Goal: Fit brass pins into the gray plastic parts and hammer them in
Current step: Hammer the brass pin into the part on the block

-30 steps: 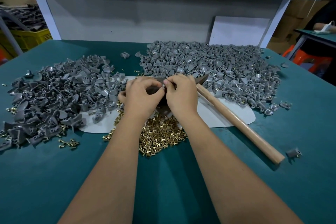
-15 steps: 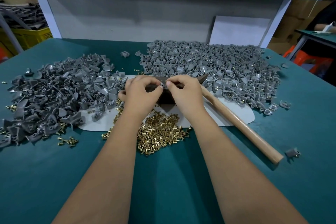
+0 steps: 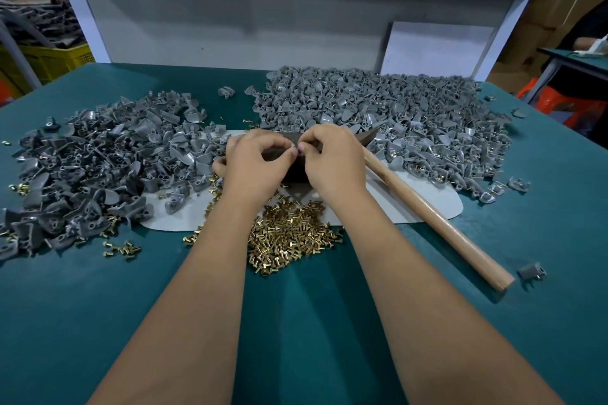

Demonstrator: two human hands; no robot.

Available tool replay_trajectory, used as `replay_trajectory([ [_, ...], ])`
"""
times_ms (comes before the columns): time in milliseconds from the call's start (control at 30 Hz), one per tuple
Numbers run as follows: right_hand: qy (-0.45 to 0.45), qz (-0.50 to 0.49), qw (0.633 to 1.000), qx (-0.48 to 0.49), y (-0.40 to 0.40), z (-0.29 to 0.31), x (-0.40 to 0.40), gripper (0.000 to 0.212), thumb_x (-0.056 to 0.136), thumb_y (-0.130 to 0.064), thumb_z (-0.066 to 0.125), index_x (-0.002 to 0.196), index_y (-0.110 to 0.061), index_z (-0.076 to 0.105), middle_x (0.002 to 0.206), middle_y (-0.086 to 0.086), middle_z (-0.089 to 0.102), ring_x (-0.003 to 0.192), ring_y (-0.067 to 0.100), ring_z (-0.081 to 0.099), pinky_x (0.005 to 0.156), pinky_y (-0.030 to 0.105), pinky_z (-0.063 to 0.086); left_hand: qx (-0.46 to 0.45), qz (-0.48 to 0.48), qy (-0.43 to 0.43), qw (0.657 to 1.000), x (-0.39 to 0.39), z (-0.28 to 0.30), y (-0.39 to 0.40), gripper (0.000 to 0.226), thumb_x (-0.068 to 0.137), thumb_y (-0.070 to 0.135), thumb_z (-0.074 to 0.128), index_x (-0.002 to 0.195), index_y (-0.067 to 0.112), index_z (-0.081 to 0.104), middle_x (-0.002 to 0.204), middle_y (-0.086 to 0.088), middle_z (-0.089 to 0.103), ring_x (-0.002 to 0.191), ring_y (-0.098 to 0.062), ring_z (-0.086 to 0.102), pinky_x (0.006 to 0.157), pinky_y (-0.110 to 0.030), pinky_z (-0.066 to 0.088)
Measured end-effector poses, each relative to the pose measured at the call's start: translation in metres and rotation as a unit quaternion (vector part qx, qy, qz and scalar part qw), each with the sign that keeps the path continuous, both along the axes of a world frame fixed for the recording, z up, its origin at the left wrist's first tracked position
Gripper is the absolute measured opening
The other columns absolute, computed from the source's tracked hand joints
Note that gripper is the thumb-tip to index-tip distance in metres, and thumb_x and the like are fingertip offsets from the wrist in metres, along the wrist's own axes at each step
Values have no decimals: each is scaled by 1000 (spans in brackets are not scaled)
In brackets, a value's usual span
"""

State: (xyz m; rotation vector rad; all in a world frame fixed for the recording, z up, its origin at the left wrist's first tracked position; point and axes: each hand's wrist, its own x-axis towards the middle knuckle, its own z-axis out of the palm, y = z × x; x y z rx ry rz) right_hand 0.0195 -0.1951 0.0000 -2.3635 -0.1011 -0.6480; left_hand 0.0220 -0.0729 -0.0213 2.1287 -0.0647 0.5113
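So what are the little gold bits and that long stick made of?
The brass pins look like metal, probably brass: yellow and shiny, catching the light. The hammer handle looks like plain wood: pale tan, smooth, matte, with faint grain; whether it is varnished I cannot tell.

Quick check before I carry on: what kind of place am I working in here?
Most likely a small factory assembly bench: heaps of identical gray plastic parts on a green table, a pile of brass pins, and a hammer's wooden handle.
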Motion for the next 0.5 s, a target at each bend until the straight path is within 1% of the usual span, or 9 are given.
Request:
replay_trajectory([
  [67,-4,-4,999,-32,1,1,1,12,88,-19,65,78,-23,69,82,-12,57,92,19,54,86,37,43,-16,-11,0,1000,1,-1,0,11,85,34,71,79,42,66,96,20,58,110,-11,32,87,-31,21],
  [133,-6,-10,999,-46,2,2,1,12,88,-19,65,77,-24,69,83,-10,59,90,19,56,85,35,41,-24,-15,0,1000,0,0,1,13,85,33,72,78,42,65,94,20,58,111,-12,33,88,-33,24],
  [200,1,-16,999,-33,2,1,1,12,87,-19,64,77,-24,68,83,-10,61,89,19,56,84,36,44,-20,-9,3,1000,0,0,0,15,85,35,72,77,44,64,94,21,58,112,-12,33,87,-33,22],
  [233,8,-18,1000,-20,3,1,0,12,87,-19,64,77,-24,68,84,-9,63,89,19,57,85,38,45,-19,-7,3,1000,0,0,0,15,85,35,72,76,44,64,95,21,59,113,-12,34,89,-34,23],
  [333,21,-24,999,9,4,-1,0,13,87,-19,62,76,-26,65,86,-6,64,89,19,57,82,39,48,-28,-20,1,999,0,0,2,17,85,33,72,75,44,64,96,19,60,117,-15,39,102,-45,32],
  [367,22,-25,999,17,4,-1,0,14,87,-20,62,75,-27,64,85,-6,64,89,19,57,80,39,49,-37,-29,0,999,0,0,2,18,85,31,72,75,44,64,96,20,60,118,-18,43,104,-48,34],
  [433,12,-20,999,29,3,-4,-1,13,88,-20,63,76,-27,65,85,-6,64,90,19,56,79,39,49,-46,-39,-4,998,-1,0,2,19,85,30,73,75,44,64,95,22,60,119,-21,46,105,-46,35],
  [467,1,-15,1000,27,2,-6,-1,11,88,-20,63,79,-24,67,87,-6,64,92,18,55,80,40,48,-45,-39,-6,998,-2,1,2,18,86,30,72,76,43,65,94,24,59,119,-21,46,106,-39,32],
  [500,-11,-8,1000,21,1,-8,-2,10,89,-19,63,82,-21,70,89,-5,65,94,18,54,82,40,46,-41,-35,-7,999,-2,1,2,15,86,31,72,77,42,66,93,25,58,119,-19,44,104,-30,27],
])
